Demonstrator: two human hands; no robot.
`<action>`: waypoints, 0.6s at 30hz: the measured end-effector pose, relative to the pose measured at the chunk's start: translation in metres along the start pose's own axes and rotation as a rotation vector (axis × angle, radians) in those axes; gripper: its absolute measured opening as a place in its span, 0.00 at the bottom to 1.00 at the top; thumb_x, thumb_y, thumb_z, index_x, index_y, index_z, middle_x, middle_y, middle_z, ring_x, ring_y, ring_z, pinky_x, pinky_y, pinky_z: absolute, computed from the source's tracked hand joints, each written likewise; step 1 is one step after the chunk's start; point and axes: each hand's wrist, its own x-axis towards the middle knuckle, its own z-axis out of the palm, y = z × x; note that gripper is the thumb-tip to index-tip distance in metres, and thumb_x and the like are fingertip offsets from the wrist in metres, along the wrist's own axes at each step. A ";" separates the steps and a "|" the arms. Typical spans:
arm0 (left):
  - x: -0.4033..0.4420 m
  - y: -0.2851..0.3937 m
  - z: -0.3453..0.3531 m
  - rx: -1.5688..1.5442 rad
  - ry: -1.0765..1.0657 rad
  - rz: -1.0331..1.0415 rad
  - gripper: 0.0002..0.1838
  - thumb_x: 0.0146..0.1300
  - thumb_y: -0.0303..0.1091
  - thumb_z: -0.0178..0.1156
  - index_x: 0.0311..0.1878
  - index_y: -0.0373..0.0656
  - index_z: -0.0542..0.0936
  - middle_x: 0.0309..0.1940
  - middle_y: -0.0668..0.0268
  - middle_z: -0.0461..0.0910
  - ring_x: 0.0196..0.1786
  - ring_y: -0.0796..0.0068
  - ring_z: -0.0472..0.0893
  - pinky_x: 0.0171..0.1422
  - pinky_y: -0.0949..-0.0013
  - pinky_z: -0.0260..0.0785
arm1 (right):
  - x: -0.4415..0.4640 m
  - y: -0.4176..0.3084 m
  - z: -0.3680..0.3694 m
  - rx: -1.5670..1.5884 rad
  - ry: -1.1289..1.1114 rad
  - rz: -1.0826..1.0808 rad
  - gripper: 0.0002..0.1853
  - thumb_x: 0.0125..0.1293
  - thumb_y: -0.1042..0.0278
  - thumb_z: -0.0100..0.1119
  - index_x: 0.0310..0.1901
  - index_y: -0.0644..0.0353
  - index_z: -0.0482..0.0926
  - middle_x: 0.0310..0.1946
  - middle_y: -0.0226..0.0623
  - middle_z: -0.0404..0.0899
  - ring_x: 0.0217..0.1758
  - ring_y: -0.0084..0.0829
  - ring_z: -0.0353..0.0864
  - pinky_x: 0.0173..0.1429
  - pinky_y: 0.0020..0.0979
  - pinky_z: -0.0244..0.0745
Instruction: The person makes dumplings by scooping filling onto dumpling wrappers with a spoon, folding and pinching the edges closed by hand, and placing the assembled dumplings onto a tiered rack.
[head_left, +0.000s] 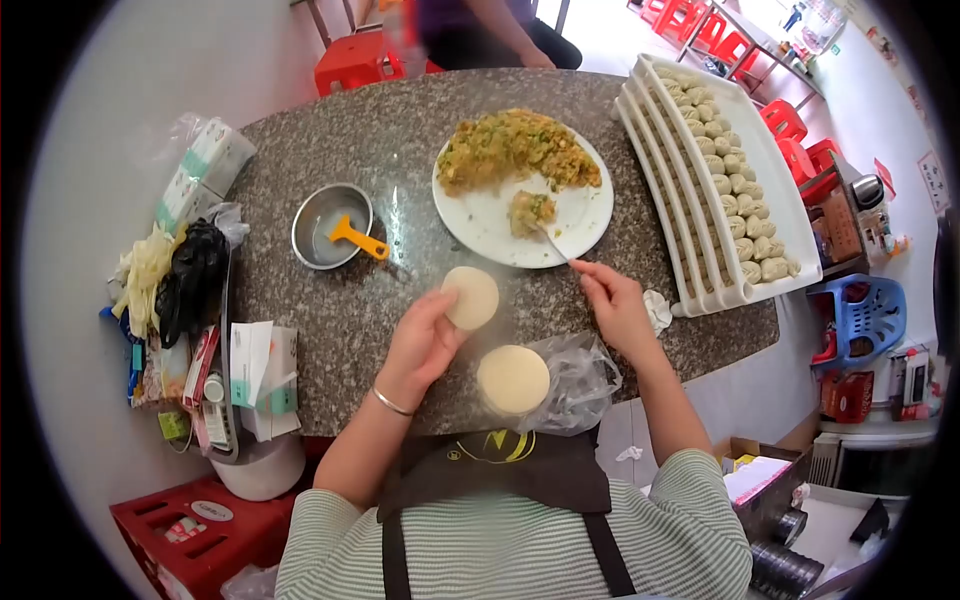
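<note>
My left hand [428, 338] holds a round dough wrapper [472, 298] between thumb and fingers, above the table's near part. My right hand [612, 298] grips the handle of a thin utensil [556, 245], its tip in a small lump of filling [531, 213]. That lump lies on a large white plate [480, 235], apart from the bigger heap of yellow-green filling [515, 148] along the plate's far side. Just below my left hand's wrapper, a stack of round wrappers [513, 380] sits beside a crumpled clear plastic bag [575, 385].
Stacked white trays [730, 290] with rows of dumplings [735, 190] stand at the right. A metal bowl [318, 225] with an orange-handled tool [358, 238] is at the left. Tissue packs [205, 172] and bags [195, 270] line the left edge. A person [490, 35] is beyond the table.
</note>
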 end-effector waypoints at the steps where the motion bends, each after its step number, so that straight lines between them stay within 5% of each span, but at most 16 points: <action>1: -0.001 0.000 0.003 0.006 0.031 -0.006 0.17 0.73 0.28 0.49 0.60 0.30 0.72 0.58 0.54 0.77 0.61 0.61 0.78 0.69 0.57 0.70 | 0.000 0.000 -0.001 0.044 0.026 0.013 0.13 0.70 0.73 0.54 0.53 0.62 0.82 0.27 0.40 0.82 0.28 0.23 0.76 0.36 0.26 0.72; 5: 0.003 -0.001 0.006 0.001 -0.027 -0.023 0.18 0.73 0.28 0.47 0.62 0.29 0.70 0.61 0.51 0.75 0.63 0.58 0.76 0.71 0.54 0.68 | 0.003 0.007 0.002 -0.006 -0.029 0.090 0.13 0.70 0.72 0.54 0.53 0.62 0.82 0.28 0.40 0.83 0.29 0.22 0.77 0.36 0.26 0.72; 7: 0.003 0.001 0.014 0.005 0.030 -0.038 0.19 0.73 0.28 0.46 0.64 0.29 0.68 0.62 0.50 0.73 0.65 0.56 0.74 0.73 0.52 0.66 | 0.006 0.000 0.006 0.034 -0.005 -0.049 0.14 0.72 0.73 0.53 0.55 0.65 0.81 0.24 0.22 0.72 0.26 0.13 0.64 0.30 0.21 0.61; 8: 0.005 -0.001 0.013 0.003 0.033 -0.040 0.19 0.73 0.28 0.46 0.64 0.29 0.68 0.62 0.50 0.73 0.65 0.56 0.74 0.73 0.52 0.66 | 0.008 -0.005 0.003 0.018 0.059 0.007 0.13 0.70 0.72 0.55 0.53 0.61 0.82 0.27 0.40 0.83 0.28 0.23 0.78 0.35 0.28 0.72; 15: 0.016 -0.005 0.021 -0.019 -0.033 -0.080 0.24 0.75 0.36 0.47 0.68 0.33 0.64 0.66 0.52 0.70 0.69 0.57 0.71 0.74 0.53 0.63 | 0.015 -0.013 0.009 -0.010 -0.008 -0.016 0.13 0.71 0.71 0.54 0.53 0.62 0.82 0.28 0.43 0.83 0.27 0.23 0.75 0.36 0.27 0.71; 16: 0.016 -0.006 0.023 -0.040 -0.059 -0.076 0.24 0.76 0.38 0.47 0.69 0.34 0.64 0.68 0.52 0.69 0.70 0.58 0.69 0.75 0.53 0.62 | 0.015 -0.008 0.010 -0.010 -0.026 0.001 0.13 0.72 0.72 0.54 0.54 0.64 0.81 0.26 0.25 0.75 0.28 0.15 0.67 0.33 0.22 0.64; 18: 0.017 -0.006 0.032 -0.079 -0.062 -0.080 0.24 0.76 0.39 0.46 0.69 0.34 0.63 0.68 0.53 0.68 0.70 0.58 0.68 0.75 0.54 0.61 | 0.005 0.000 0.019 0.016 -0.038 -0.021 0.13 0.72 0.72 0.53 0.54 0.64 0.81 0.26 0.25 0.76 0.28 0.15 0.67 0.33 0.22 0.65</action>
